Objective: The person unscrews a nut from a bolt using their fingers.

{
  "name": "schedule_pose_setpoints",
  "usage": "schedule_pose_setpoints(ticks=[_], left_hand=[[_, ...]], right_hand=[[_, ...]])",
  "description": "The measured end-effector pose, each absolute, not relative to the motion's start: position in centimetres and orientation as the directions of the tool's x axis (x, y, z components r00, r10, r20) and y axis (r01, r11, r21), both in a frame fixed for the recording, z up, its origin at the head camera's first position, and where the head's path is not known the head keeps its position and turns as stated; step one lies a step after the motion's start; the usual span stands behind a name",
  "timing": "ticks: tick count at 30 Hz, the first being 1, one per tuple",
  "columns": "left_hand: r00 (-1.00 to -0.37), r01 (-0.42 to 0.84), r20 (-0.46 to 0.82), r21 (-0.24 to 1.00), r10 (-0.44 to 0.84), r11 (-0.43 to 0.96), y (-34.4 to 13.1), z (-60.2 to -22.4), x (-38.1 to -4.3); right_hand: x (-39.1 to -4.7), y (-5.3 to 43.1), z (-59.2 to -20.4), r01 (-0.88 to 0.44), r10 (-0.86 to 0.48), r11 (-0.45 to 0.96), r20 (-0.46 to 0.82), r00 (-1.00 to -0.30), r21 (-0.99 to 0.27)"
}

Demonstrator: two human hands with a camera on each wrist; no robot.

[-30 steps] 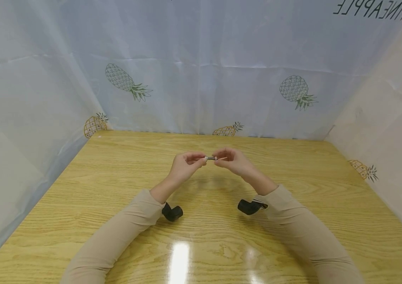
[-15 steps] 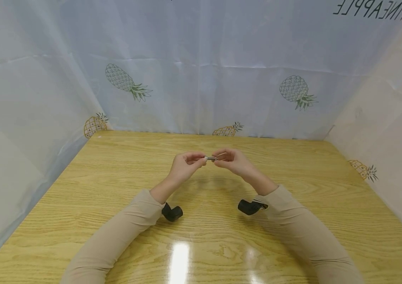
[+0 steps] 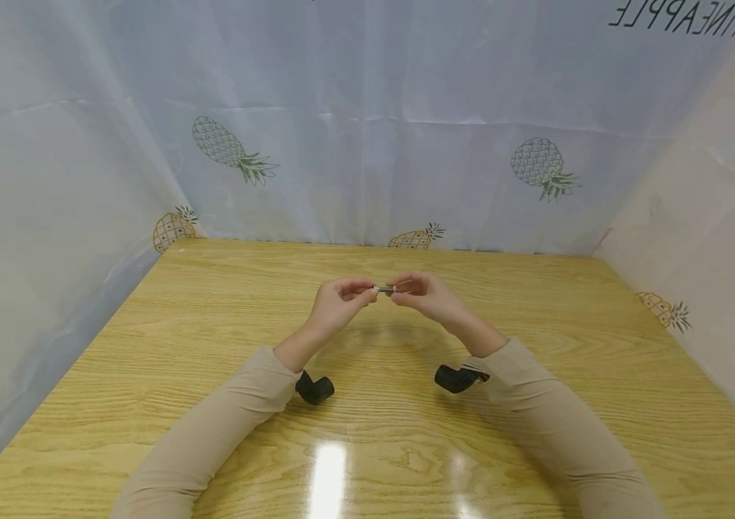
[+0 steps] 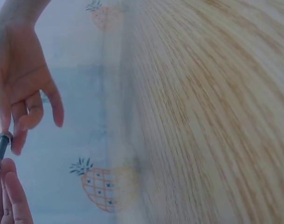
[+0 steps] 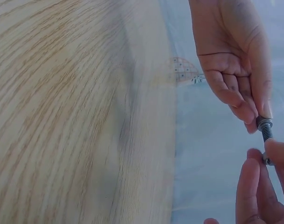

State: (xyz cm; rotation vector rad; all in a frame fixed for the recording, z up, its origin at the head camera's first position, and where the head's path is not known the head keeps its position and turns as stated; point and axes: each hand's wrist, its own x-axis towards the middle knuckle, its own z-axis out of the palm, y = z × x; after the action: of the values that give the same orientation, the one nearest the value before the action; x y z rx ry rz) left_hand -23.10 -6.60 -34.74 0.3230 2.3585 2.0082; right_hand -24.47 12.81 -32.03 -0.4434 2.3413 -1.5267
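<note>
A small metal bolt lies level between the two hands, above the table in the head view. My left hand pinches its left end between thumb and fingers. At the other end my right hand has thumb and fingertips round a nut. The right wrist view shows the threaded shank between the hands, with a wider dark collar at the left hand's fingertips. In the left wrist view the bolt's shank runs down into the left fingers, which hide its far end.
The wood-grain table spreads beneath both arms. Black curved pieces stick out at the beige cuffs. A pale curtain printed with pineapples closes off the back and sides. A tiny white speck sits at the table's far left corner.
My right fingertips shift slightly round the bolt's right end, covering the nut half a second ago and showing more of it now. The left hand and bolt stay in place.
</note>
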Motion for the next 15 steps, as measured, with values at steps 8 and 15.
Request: schedule_pose_setpoints(ticks=[8, 15], left_hand=[[-0.976, 0.144, 0.117, 0.979, 0.181, 0.146, -6.58, -34.79, -23.04], [-0.980, 0.129, 0.105, 0.981, 0.168, 0.142, -6.54, -34.85, -23.10]], right_hand=[[-24.60, 12.79, -32.04, -0.070, -0.418, 0.381, -0.104, -0.902, -0.922], [-24.45, 12.73, -31.81, -0.078, -0.394, 0.393, -0.091, -0.915, -0.916]])
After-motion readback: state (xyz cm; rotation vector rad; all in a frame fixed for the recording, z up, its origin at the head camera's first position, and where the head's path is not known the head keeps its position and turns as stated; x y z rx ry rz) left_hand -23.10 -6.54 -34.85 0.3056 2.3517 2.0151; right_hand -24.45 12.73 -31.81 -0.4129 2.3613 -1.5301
